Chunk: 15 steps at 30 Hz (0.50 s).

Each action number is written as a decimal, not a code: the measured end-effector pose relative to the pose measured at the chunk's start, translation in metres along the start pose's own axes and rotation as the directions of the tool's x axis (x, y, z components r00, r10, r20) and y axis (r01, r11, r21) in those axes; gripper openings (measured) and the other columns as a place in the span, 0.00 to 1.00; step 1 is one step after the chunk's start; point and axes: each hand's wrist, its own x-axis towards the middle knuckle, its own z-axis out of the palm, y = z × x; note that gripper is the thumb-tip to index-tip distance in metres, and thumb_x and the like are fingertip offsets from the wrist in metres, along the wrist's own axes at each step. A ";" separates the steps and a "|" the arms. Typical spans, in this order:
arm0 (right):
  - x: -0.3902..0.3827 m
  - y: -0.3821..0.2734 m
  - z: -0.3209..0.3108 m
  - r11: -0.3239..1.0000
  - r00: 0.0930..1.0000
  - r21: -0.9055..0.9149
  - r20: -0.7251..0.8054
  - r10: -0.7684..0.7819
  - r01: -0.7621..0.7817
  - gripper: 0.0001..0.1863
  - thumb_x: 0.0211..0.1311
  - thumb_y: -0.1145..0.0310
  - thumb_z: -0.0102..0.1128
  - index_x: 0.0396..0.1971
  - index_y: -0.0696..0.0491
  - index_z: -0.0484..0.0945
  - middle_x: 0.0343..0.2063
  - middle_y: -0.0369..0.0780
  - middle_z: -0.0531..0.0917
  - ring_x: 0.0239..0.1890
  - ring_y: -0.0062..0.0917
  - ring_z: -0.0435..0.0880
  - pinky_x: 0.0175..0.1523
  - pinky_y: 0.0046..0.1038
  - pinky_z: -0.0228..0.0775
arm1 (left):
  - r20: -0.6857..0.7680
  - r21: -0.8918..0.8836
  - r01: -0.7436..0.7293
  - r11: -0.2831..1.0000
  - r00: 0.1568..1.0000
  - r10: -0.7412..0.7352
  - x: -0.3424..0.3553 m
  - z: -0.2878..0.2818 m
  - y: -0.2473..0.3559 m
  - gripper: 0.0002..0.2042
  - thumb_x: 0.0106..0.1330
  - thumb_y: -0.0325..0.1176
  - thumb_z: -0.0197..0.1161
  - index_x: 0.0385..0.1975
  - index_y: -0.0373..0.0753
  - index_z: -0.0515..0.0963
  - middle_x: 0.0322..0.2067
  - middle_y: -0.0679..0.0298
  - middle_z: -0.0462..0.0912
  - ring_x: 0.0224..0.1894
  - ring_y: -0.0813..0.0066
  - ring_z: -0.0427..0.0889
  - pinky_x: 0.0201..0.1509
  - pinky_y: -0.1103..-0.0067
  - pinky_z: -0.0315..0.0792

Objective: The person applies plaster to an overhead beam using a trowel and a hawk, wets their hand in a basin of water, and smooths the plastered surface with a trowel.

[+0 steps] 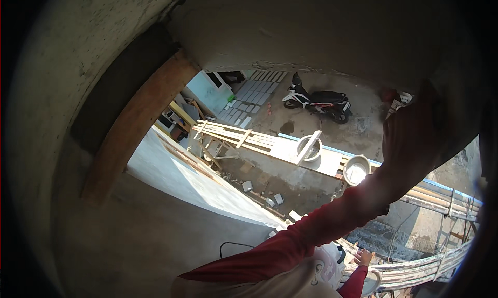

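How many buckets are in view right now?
3: one bucket at the plank platform, overlapped by a wooden piece; a second bucket to its right; a third bucket, partly visible beside the lower red sleeve. Others may be hidden.

The head view looks down, well above a motorbike (328,97).

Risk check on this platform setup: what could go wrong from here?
The two buckets sit on the plank platform, so a bump might tip one off. The pale board across one bucket could slide. Loose rubble on the ground below could trip someone.
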 end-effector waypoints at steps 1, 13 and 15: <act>-0.005 0.005 -0.001 1.000 1.000 0.015 -0.026 0.007 -0.007 0.15 0.63 0.61 0.49 0.43 0.56 0.70 0.27 0.40 0.78 0.21 0.27 0.79 0.18 0.28 0.69 | 0.052 -0.039 -0.012 0.999 0.999 0.014 -0.008 0.003 0.000 0.15 0.58 0.42 0.64 0.27 0.38 0.68 0.14 0.58 0.72 0.17 0.63 0.76 0.24 0.74 0.68; -0.017 0.118 -0.067 0.973 0.971 0.027 -0.058 0.230 -0.229 0.10 0.58 0.62 0.47 0.36 0.50 0.69 0.21 0.37 0.74 0.18 0.29 0.75 0.17 0.30 0.63 | -0.437 0.030 0.126 0.992 0.894 -0.101 0.108 -0.280 -0.207 0.13 0.65 0.37 0.54 0.20 0.40 0.71 0.12 0.74 0.63 0.10 0.91 0.58 0.14 0.88 0.52; -0.023 0.119 -0.061 0.972 0.971 0.022 -0.062 0.233 -0.232 0.10 0.58 0.62 0.47 0.37 0.50 0.69 0.21 0.37 0.74 0.18 0.29 0.75 0.17 0.30 0.64 | -0.468 0.048 0.116 0.992 0.880 -0.080 0.148 -0.324 -0.233 0.11 0.65 0.34 0.52 0.21 0.37 0.71 0.13 0.69 0.65 0.10 0.86 0.61 0.14 0.83 0.57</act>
